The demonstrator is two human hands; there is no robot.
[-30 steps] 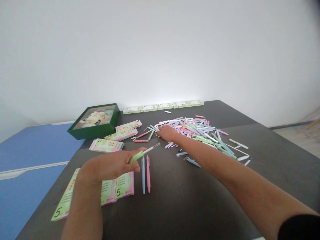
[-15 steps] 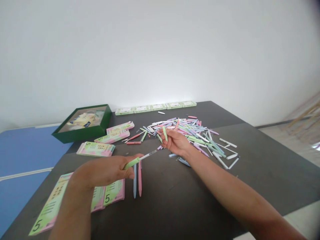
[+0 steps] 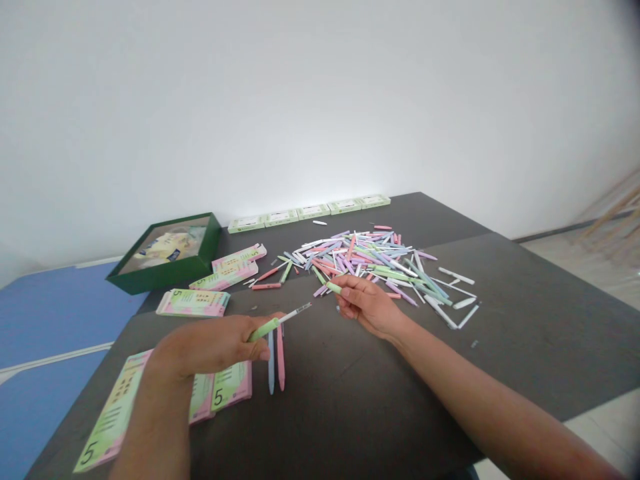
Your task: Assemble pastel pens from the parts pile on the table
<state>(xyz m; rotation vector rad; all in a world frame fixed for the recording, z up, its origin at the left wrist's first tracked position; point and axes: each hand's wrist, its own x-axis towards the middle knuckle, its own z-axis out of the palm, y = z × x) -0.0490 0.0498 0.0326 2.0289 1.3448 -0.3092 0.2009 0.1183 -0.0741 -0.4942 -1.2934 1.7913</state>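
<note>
Two pinch grips: green barrel [image 3: 265, 329] in left hand [image 3: 226, 340], green piece [image 3: 333, 287] in right hand [image 3: 369, 303]

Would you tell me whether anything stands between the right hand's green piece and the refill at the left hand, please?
Nothing visible does: only open air parts the green piece and the white refill; the pile of pen parts lies beyond.
</note>
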